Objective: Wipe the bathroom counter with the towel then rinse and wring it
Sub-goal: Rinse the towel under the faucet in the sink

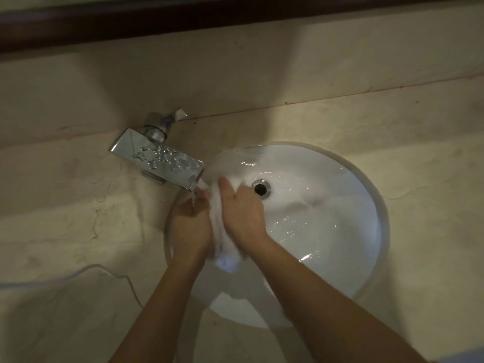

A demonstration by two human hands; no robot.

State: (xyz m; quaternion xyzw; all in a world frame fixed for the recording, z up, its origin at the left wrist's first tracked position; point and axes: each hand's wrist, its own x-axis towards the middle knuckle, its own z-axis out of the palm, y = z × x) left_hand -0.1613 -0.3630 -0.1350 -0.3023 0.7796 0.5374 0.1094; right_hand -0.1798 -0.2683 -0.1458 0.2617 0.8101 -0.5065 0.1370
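Both hands clasp a white towel (222, 231) bunched between them over the near-left part of a white sink (366, 205). The left hand (192, 226) is closed around the towel's left side, fingers curled toward the spout; the right hand (242, 213) is closed over its right side, thumb laid across the upper folds. The towel hangs as a thick vertical wad, its lower end blurred and pale below the wrists. Just beyond the fingertips, the square chrome faucet (162, 158) reaches over the sink rim, its flat top beaded with drops; a blurred stream seems to fall from its mouth onto the upper end of the towel, though the flow itself is hard to make out. Water sheets and ripples across the sink, and the open drain (260, 188) lies just beside the right thumb. Around the sink spreads the beige stone counter (340, 121), dimly lit, with a thin cable (125, 281) lying on its near-left part. Judged from this arrangement, the wiping stage appears finished and the rinse is under way; whether the hands are kneading or already twisting cannot be told. Wringing out the water, and probably shutting the faucet, appear to be left.
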